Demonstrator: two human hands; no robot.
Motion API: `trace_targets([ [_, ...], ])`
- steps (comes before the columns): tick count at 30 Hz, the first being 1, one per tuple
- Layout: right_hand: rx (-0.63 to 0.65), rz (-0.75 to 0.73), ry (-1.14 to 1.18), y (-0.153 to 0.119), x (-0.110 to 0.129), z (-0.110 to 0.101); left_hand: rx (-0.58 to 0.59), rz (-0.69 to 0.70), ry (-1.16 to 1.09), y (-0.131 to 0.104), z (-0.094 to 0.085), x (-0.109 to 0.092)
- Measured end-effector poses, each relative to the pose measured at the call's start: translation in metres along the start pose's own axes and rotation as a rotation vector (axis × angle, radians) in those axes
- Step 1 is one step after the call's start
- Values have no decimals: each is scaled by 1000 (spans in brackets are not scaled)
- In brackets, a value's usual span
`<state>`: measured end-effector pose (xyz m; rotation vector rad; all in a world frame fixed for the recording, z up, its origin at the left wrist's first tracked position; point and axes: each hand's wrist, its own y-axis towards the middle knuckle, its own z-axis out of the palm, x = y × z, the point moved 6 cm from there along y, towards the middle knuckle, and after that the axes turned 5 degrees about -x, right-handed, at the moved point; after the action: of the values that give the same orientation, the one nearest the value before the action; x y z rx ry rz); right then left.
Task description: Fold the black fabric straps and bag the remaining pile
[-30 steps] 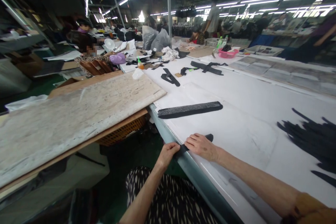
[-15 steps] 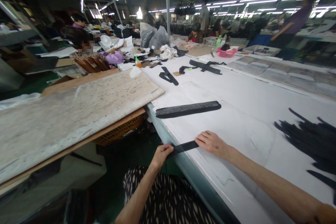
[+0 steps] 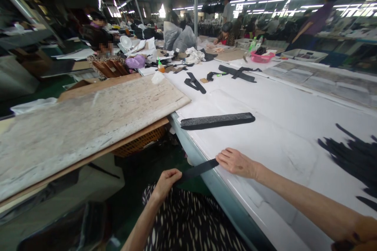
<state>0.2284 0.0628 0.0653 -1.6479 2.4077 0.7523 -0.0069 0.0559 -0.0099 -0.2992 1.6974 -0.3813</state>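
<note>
- A seated worker's left hand (image 3: 166, 179) pinches one end of a narrow black strip (image 3: 198, 170) just off the edge of the white counter (image 3: 282, 110), fingers curled shut around it.
- The right hand (image 3: 236, 162) lies flat, fingers together, pressing the strip's other end onto the counter near that edge.
- The strip bridges the gap between the hands, taut and slightly tilted; an even pull with the pinned end firmly held would likely keep it straight.
- A longer black band (image 3: 217, 120) lies well beyond the right hand, with bare white surface between them.
- A heap of black strips (image 3: 350, 159) sits far to the right, well apart.
- Left of the counter's edge, a marbled board (image 3: 85, 121) juts close, leaving a narrow gap above the worker's lap.
</note>
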Motion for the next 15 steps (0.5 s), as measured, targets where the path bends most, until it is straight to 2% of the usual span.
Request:
trace_targets([
  [5, 74, 107, -9, -16, -6, 0, -19, 12, 7, -5, 0, -4],
  [8, 36, 229, 105, -20, -9, 0, -53, 25, -1, -8, -3, -1],
  [10, -35, 415, 278, -25, -18, 1, -60, 32, -5, -12, -3, -4],
  [12, -141, 685, 437, -31, -33, 1, -44, 40, -5, -14, 2, -10],
  [14, -244, 909, 490, -33, -45, -5, -15, 68, 16, -15, 13, -20],
  [15, -262, 951, 483, -28, -47, -10, 0, 92, 44, -14, 20, -25],
])
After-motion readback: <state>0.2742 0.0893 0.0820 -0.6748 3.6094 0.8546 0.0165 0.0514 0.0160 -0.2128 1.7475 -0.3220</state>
